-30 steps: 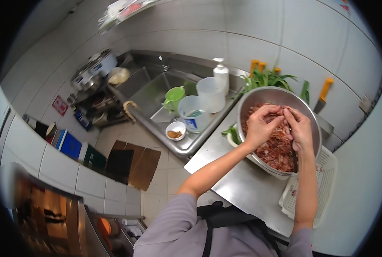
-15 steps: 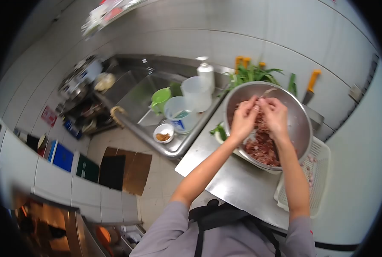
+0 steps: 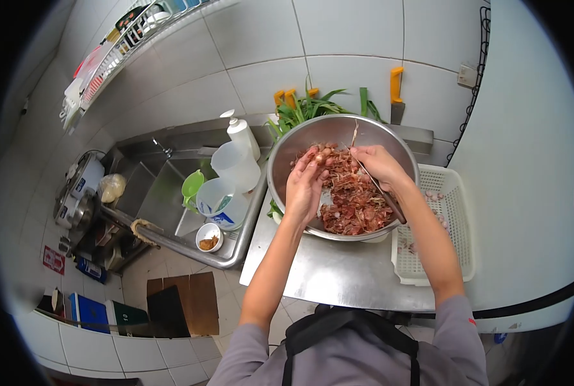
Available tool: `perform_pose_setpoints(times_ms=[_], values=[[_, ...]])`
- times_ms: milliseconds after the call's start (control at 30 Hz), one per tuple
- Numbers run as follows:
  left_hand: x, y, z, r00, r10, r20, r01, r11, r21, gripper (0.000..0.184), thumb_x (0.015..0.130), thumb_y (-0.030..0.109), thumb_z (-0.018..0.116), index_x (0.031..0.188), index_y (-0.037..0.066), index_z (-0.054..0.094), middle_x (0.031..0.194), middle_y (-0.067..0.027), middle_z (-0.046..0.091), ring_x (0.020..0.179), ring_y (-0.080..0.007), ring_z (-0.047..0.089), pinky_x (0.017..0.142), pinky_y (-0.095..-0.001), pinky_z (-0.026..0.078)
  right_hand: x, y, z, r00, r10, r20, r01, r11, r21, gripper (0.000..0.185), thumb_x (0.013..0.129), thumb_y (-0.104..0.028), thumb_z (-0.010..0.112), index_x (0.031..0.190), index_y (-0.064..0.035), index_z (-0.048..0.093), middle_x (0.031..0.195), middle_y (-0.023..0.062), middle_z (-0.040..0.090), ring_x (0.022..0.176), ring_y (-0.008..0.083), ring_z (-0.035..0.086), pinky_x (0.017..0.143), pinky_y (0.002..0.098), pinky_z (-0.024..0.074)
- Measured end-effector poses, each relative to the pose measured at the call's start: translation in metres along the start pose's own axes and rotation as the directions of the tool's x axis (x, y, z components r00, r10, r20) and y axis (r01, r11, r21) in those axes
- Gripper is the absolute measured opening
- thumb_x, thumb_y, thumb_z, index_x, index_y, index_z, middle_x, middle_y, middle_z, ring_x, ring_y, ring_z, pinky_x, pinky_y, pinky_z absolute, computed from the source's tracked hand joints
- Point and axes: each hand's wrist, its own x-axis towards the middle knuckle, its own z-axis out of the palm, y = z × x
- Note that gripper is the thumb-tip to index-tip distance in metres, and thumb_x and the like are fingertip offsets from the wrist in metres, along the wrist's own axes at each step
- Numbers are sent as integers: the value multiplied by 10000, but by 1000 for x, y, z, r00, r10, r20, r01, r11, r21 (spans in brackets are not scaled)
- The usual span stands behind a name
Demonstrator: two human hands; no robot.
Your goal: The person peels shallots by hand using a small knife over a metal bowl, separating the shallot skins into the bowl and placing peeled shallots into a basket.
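Holding small reddish bulbs (image 3: 321,157), our left hand (image 3: 305,188) is entered first: over the left part of a wide metal bowl (image 3: 328,128), fingers half curled, thumb pressed in toward them; how firmly, we cannot tell. Item: our right hand (image 3: 380,166), over the bowl's right part and apart from the left, thumb and forefinger pinching a thin dry strand (image 3: 355,133) that points to the far rim; a slim knife (image 3: 395,207) is lodged in the same hand, dark handle toward the near right. Item: one reddish heap (image 3: 357,202) of bulbs and papery skins, inside the bowl below our hands. Item: white slotted basket (image 3: 459,225), just right of the bowl, a few small pale pink pieces in it. Item: green leaves (image 3: 300,116), beyond the bowl at far left. Item: steel counter (image 3: 287,276), bare along its near left. Step in hand, as we judge it: drawing dry matter off the bulbs above the heap. The next move, in our view, calls for freeing the strand from our right fingertips, with the blade kept clear of our left fingers.
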Motion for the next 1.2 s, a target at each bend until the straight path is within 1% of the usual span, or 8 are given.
perform_pose_setpoints(times_ms=[33,167,400,500,600,700,967,1200], values=[[1,-1,-1,1000,-11,3,11,1000,-12,371,867,106,513,1196,1,377,1091,-93,532,973,-161,524,813,-242,415,-8,-5,-6,999,-10,52,16,992,-122,307,868,-185,501,1076,38,536,656,23,537,546,56,447,448,202,379],[0,-9,5,999,-10,-35,13,997,80,364,862,93,522,1188,-11,395,1048,-68,537,938,-130,525,806,-234,426,-32,-3,4,938,-305,166,333,927,-175,546,841,-125,524,1308,31,287,669,31,585,643,64,497,639,205,410],[-5,-12,19,1000,5,-25,-1,985,171,390,855,76,534,1202,-36,396,1029,-67,539,881,-76,517,789,-221,441,-38,-1,2,907,-352,232,391,907,-156,396,825,-92,545,1213,-42,480,671,6,567,633,57,485,623,212,418],[-6,-17,17,999,51,-21,-45,978,202,395,854,66,533,1209,-44,397,1076,-85,530,912,-86,518,810,-227,438,-36,5,4,893,-415,175,440,886,-144,378,824,-103,561,1197,-68,506,667,-6,558,578,32,439,515,206,393],[-10,-21,17,989,146,-20,-131,933,334,410,856,59,526,1226,-56,391,1151,-115,506,992,-117,508,850,-236,422,-59,-21,6,983,-94,157,104,993,-59,364,838,-139,569,1189,-62,514,612,-41,482,586,20,403,428,189,334],[-13,-18,23,976,216,13,-198,867,458,433,859,52,519,1248,-65,371,1198,-144,486,1056,-143,490,882,-244,400,-50,-5,4,971,-89,221,53,985,162,340,835,-138,574,1164,-62,532,603,-41,458,523,14,363,349,171,245],[-17,-24,36,901,412,134,-390,636,666,423,867,35,499,1256,-64,366,1139,-132,533,1017,-126,511,871,-235,398,-47,-2,18,990,-104,95,68,944,323,257,836,-143,572,1077,-58,547,632,-18,471,464,29,383,330,158,241],[-3,-30,28,989,144,34,-148,958,247,449,875,50,483,1282,-51,320,1198,-120,481,1010,-135,519,867,-240,421,-41,-1,9,990,-54,128,-20,855,519,194,839,-134,566,1017,-57,556,602,-12,474,425,40,377,317,175,232]])
